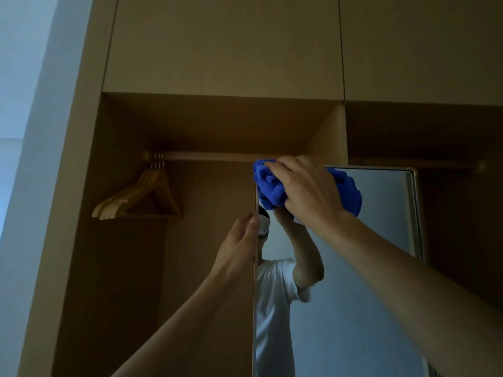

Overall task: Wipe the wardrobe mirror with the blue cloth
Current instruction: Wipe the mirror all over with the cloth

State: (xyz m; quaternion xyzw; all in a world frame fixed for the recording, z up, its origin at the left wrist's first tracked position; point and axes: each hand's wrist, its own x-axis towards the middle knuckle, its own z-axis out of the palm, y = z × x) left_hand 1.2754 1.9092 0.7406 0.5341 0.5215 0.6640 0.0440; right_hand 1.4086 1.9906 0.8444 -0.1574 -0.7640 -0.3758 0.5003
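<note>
Wall [21,131], pale, at far left, meeting the side of the open wooden wardrobe [217,50]. Wooden hangers [138,194] hang in a bunch at the left end of the rail [217,156].

At centre, the left hand [239,240] reaches up to the left edge of the mirror [381,240]. Its fingers [241,223] lie straight along that edge and steady the panel. Whether the thumb hooks round the edge cannot be told.

The mirror is a tall panel with its long axis vertical. Its rounded frame is visible at the upper right.

The blue cloth [272,186], bunched into a wad, sits at the mirror's upper left corner, just under the rail. The right hand [307,189] lies on top of it, fingers curled over the wad and pressing it against the glass. This hand is the higher of the two and the only one touching the cloth.

Nearly all the glass lies below and to the right of the cloth, so the coming stroke probably runs rightward along the top edge or downward along the long axis.

A reflection [275,295] of the person in a white T-shirt shows in the glass. No brand, label or legible writing appears.
</note>
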